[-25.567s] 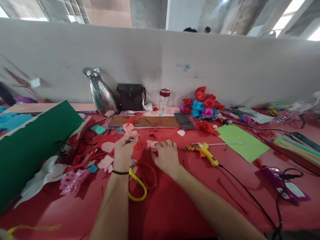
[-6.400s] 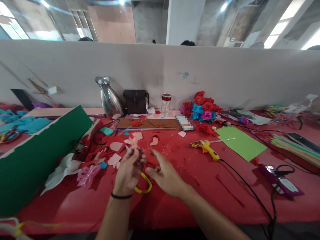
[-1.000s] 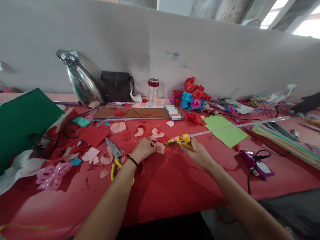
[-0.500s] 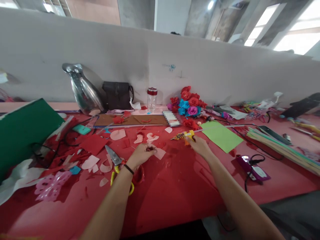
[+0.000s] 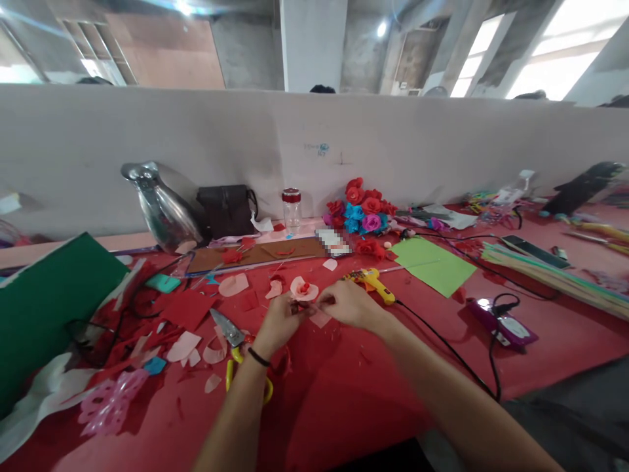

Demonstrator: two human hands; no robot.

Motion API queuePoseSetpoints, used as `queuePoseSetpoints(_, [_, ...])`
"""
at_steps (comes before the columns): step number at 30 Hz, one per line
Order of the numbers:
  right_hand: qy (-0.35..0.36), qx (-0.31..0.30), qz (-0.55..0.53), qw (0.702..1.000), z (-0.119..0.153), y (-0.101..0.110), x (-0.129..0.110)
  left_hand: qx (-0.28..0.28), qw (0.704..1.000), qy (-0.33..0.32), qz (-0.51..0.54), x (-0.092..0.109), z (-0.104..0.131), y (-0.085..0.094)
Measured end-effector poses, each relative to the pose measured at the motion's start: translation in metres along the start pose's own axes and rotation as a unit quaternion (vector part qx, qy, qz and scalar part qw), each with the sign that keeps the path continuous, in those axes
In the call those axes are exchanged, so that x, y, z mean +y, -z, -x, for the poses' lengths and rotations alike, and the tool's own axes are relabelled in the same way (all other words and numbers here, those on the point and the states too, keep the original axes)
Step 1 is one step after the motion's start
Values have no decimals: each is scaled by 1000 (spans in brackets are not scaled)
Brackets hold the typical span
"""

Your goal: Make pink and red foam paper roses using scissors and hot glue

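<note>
A pink paper flower with a red centre [image 5: 303, 289] is at the middle of the red table, held from below in the fingers of my left hand [image 5: 285, 321]. My right hand [image 5: 346, 303] is closed in a pinch close to the flower's right side; what its fingertips hold is too small to make out. Just beyond my right hand lies a yellow glue gun [image 5: 377, 286], its front part partly hidden. A pink paper piece [image 5: 320, 318] lies under the hands. Scissors with yellow handles [image 5: 228, 330] rest by my left wrist, partly covered by the forearm.
Paper scraps [image 5: 184, 346] and a green board [image 5: 54, 314] are at the left. Behind stand a steel jug [image 5: 164, 210], dark bag [image 5: 227, 211], glass jar [image 5: 291, 211] and paper flowers [image 5: 363, 211]. A green sheet [image 5: 435, 265] and purple power strip [image 5: 501, 322] are at the right.
My right hand has let go of the glue gun and moved left to beside my left hand. The pink flower now shows above my left fingers. The camera view has tilted up.
</note>
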State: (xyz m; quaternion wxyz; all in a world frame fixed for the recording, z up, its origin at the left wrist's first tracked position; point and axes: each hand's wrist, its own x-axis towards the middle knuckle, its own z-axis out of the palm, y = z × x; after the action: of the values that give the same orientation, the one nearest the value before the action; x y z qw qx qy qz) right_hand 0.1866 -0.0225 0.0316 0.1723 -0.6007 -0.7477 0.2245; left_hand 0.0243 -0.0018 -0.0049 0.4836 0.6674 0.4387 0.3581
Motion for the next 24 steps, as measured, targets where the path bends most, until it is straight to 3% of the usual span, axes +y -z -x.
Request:
queuePoseSetpoints(4, [-39,122,-102,987,-7,3,12,69,997,-20,9,-1,0,1])
queuePoseSetpoints(6, [-73,207,-212,952,-13,1,16,107,993,-38,40,-4,0,1])
queuePoseSetpoints(8, [-98,261,-339,899,-19,-5,17,134,987,-35,78,-7,-1,0])
queuePoseSetpoints(11, [-108,272,-492,820,-23,-16,10,153,980,-18,129,-9,-1,-4])
queuePoseSetpoints(13, [-110,270,-547,785,-22,-21,4,164,976,-10,144,-9,-1,-6])
queuePoseSetpoints(19, [-100,285,-631,715,-12,-23,-11,187,955,-20,230,-15,-5,-17])
queuePoseSetpoints(24, [-93,294,-660,685,-9,-29,-18,187,938,1,293,-17,-6,-25])
